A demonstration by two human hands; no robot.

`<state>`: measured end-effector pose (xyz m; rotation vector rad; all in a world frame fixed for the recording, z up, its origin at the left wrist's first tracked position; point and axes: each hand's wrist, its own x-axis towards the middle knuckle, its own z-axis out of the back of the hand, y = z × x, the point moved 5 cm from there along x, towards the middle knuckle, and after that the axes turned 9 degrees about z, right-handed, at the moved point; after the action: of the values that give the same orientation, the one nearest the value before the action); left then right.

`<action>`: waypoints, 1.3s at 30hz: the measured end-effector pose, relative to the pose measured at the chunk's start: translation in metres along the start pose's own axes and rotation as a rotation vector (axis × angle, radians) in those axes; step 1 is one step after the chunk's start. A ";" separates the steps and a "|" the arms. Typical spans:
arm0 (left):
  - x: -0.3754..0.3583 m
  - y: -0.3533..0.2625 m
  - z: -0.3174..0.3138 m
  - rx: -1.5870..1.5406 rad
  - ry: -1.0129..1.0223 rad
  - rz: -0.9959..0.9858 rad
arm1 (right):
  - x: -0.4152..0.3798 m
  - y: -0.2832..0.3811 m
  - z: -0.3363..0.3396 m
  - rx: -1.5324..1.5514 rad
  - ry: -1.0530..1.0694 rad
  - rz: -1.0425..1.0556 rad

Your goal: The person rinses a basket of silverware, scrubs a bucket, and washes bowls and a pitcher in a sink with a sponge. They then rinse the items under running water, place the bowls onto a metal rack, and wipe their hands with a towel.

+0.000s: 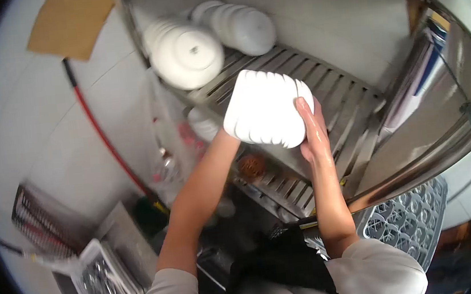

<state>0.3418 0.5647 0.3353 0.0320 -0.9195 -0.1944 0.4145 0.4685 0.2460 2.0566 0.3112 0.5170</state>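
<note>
A stack of several white plates (269,109), overexposed in the light, is held between my two hands, turned on its side above the slatted metal shelf (296,66). My right hand (313,130) presses the right end of the stack, thumb over the outer plate. At the stack's left end is my left hand (231,136), mostly hidden behind the plates, its fingers out of sight. Beyond the stack, one row of round white plates (187,57) leans on the shelf, and another row of white plates (243,27) stands further back.
Below lies a lower slatted shelf (286,190) with a brown, round thing (252,165). A white basket of cutlery (103,284) stands at lower left, and a grey glass rack (407,221) at lower right. A red pole (101,126) leans against the left wall.
</note>
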 end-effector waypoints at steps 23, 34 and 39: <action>-0.076 0.073 -0.145 -2.545 -0.227 1.116 | 0.147 -0.003 -0.031 -1.463 0.169 0.003; -0.027 -0.052 -0.285 -2.180 0.741 1.375 | 0.171 0.028 0.056 -1.982 -0.437 0.400; -0.001 -0.040 -0.260 -2.181 0.985 1.177 | 0.194 0.033 0.098 -2.069 -0.584 0.428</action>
<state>0.5412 0.5112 0.1727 -2.1583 0.7107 0.0345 0.6319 0.4588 0.2752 0.1138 -0.7792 0.1797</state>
